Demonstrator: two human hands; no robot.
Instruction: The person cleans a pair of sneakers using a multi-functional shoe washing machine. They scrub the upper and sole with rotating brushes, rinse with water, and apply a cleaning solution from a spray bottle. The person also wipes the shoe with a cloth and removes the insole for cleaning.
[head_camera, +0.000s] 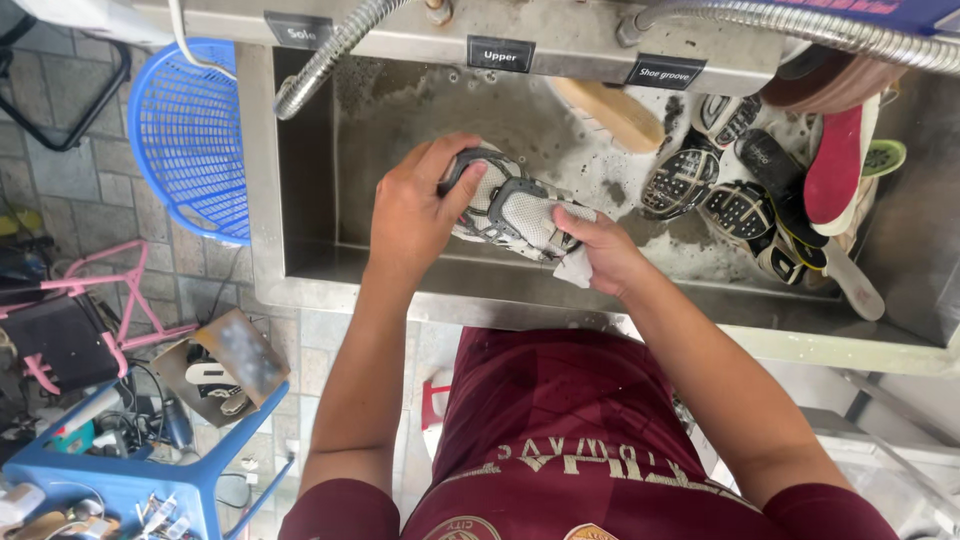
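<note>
Nearest is the person's dark red shirt (560, 440). Down on the left stands a blue stool (150, 478) with small tools and wires on it, and a pink frame (90, 300) is beside it on the floor.

Next comes the near edge of the metal sink (300, 280). Both arms reach over it. The left hand (415, 215) is wrapped tight around one end of a white and grey shoe (510, 208). The right hand (605, 250) is closed on a small white cloth (576, 268) and presses it on the other end of the shoe. The shoe is held up just above the wet sink floor, near the middle.

It looks like the wiping step of cleaning this shoe. A good next move would need a firm hold with the left hand while the cloth rubs along the side, and a turn of the shoe to reach the parts not wiped.

Farther right, more shoes (740, 205) lie soles up in a pile, with a red insole (835, 165) on them. A wooden brush (610, 112) lies at the back. A blue basket (190, 135) stands far left, and metal hoses (330, 55) hang over the sink.
</note>
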